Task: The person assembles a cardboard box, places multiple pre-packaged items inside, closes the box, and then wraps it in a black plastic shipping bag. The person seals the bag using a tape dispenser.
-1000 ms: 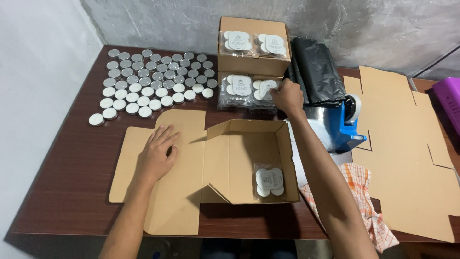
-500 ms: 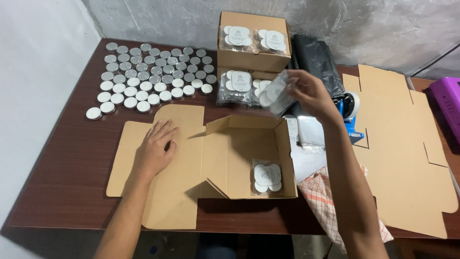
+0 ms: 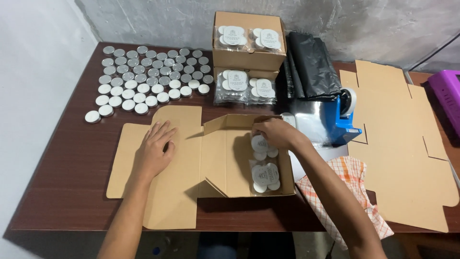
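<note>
The right hand [image 3: 275, 133] grips a clear packet of tins [image 3: 261, 146] inside the open carton [image 3: 225, 158]. Best laid flat against the packet [image 3: 265, 175] nearer. The left hand [image 3: 153, 151] lies open, steadying the flap.

Two hands showing: left hand [image 3: 154, 151], right hand [image 3: 274, 133]. Three cardboard boxes sitting on table: open mailer box [image 3: 225, 158] at front, closed-sided box [image 3: 248, 52] at back stacked on lower box [image 3: 268, 75]. Six clear packs of round tins [image 3: 265, 176] showing: two in mailer, two in top box, two in lower box. Loose round tins [image 3: 143, 76] lying in rows, roughly fifty, exact count unclear. One blue tape dispenser [image 3: 346, 120]. One flat cardboard blank [image 3: 407, 144]. One checked cloth [image 3: 335, 192].
</note>
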